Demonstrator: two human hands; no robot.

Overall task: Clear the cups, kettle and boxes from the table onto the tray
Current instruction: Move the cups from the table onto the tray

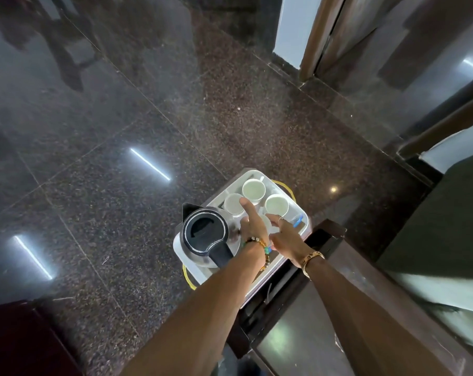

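The tray (259, 280) appears to sit over the dark speckled floor (121, 131), beside a dark wooden unit (351, 267); what holds it up I cannot see. The kettle (206, 236) takes the near left end, probably because it is the bulkiest piece, its spout pointing away and its black handle toward the person. Three white cups stand grouped at the far end: one at the far edge (253, 189), one to the left (234, 203), one to the right (276, 205), which leaves the middle free. Something small with a blue part (297, 221) lies by the right rim; whether it is one of the boxes I cannot tell.

Both hands hang over that middle gap. The left hand (253, 226) has its fingers spread, the forefinger stretched out to the left cup's rim. The right hand (285, 234) is just beside it, and between the two shows a white object (272, 226), perhaps another cup being set down. Whether either hand grips it I cannot tell.
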